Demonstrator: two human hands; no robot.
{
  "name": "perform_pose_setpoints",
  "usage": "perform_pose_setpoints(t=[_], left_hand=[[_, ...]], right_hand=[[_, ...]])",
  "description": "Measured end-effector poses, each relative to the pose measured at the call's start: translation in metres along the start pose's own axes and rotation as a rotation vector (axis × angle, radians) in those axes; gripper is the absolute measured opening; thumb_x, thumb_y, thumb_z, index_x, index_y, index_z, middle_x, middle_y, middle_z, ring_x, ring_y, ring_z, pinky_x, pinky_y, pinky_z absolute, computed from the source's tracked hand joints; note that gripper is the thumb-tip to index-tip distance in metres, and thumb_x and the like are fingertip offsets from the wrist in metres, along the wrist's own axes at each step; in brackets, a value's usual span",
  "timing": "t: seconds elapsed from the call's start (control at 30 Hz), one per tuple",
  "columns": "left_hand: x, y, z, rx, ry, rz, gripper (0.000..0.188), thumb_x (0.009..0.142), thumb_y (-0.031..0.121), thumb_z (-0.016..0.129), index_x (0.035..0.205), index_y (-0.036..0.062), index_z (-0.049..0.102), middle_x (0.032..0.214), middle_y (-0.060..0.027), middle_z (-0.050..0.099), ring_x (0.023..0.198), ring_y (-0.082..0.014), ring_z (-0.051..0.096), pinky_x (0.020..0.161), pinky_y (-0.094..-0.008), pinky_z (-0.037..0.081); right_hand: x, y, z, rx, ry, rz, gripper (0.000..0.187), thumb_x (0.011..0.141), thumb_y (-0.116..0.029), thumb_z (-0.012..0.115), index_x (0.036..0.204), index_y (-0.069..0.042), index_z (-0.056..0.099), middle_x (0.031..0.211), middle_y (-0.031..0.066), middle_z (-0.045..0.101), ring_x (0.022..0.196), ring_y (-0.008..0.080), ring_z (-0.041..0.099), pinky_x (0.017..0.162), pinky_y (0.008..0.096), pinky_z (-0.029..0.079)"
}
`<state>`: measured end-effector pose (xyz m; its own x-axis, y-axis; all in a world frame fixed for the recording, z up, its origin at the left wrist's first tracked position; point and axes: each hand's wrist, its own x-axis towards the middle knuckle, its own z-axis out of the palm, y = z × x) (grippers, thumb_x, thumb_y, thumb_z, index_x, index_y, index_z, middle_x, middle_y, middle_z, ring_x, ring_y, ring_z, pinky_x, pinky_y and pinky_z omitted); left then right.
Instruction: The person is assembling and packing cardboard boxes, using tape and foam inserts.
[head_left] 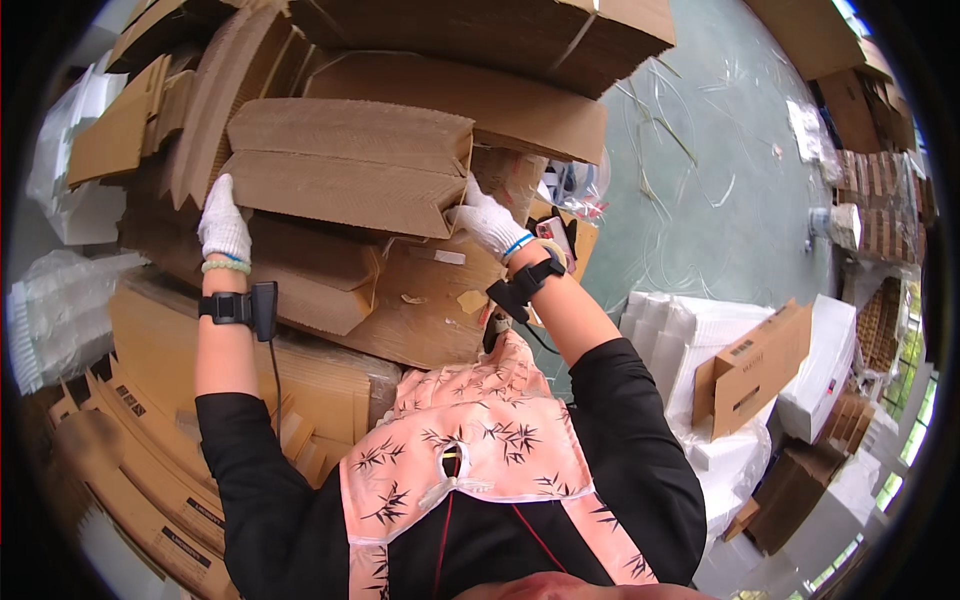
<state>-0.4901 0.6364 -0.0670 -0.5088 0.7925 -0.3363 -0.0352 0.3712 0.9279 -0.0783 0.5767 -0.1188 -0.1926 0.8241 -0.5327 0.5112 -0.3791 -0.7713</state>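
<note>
At the front of a heap of flattened cartons, a folded cardboard bundle was found lying crosswise before the person, its long axis running left to right and tilted a little downward toward the right; it rested on further brown sheets and lay beneath a larger overhanging carton. The bundle was held at both ends; the left hand, gloved in white, was pressed flat against the lower left end with fingers extended upward along the face; the right hand, likewise gloved, was closed over the lower right corner, fingers curled onto the edge. Both hands were seen raised ahead of the chest and roughly level; neither was noticeably nearer to the bundle, each being in contact with it. Black wrist straps were noted on both forearms, that on the left wrist carrying a small black device with a cable hanging from it. A patterned pink apron was worn over black sleeves. To the right, on the green floor, stacks of white foam sheets and a small printed carton were observed, well apart from the bundle.
</note>
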Motion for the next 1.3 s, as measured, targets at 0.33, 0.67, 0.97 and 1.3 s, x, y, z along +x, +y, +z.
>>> perform_pose_setpoints(t=[0.33,0.67,0.97,1.3], left_hand=[[-0.198,0.103,-0.024,-0.553,-0.283,0.194,0.046,0.099,0.026,0.038,0.132,-0.0061,0.044,0.134,-0.0247,0.047,0.124,-0.0365,0.047,0.107,-0.0481,0.037],[-0.359,0.108,-0.134,-0.376,-0.016,0.538,0.052,0.1,0.029,0.034,0.135,-0.0101,0.037,0.139,-0.0283,0.04,0.13,-0.0398,0.04,0.112,-0.051,0.029],[-0.467,0.022,-0.165,-0.45,0.481,0.35,0.055,0.101,0.029,0.033,0.137,-0.0117,0.032,0.141,-0.0295,0.035,0.13,-0.0405,0.038,0.111,-0.0487,0.032],[-0.509,-0.069,-0.168,-0.466,0.626,0.192,0.049,0.101,0.027,0.041,0.135,-0.0084,0.039,0.139,-0.0253,0.041,0.128,-0.0366,0.043,0.107,-0.0437,0.038]], right_hand=[[-0.092,0.045,-0.061,0.567,-0.055,-0.01,0.076,0.083,-0.013,0.055,0.149,-0.004,0.019,0.132,0.0241,0.047,0.098,0.0232,0.061,0.077,0.0298,0.052],[-0.095,0.082,-0.057,-0.045,-0.332,-0.072,0.058,0.081,-0.013,0.056,0.135,0.003,0.044,0.122,0.0171,0.06,0.103,0.0215,0.062,0.085,0.0292,0.049],[-0.098,0.077,-0.016,-0.405,-0.574,-0.301,0.05,0.083,-0.017,0.056,0.129,0.001,0.05,0.114,0.0161,0.064,0.106,0.0242,0.062,0.089,0.0307,0.048],[-0.117,0.033,0.027,-0.637,-0.644,-0.414,0.051,0.084,-0.035,0.054,0.127,-0.006,0.053,0.105,0.0233,0.065,0.102,0.0367,0.061,0.088,0.0423,0.047]])
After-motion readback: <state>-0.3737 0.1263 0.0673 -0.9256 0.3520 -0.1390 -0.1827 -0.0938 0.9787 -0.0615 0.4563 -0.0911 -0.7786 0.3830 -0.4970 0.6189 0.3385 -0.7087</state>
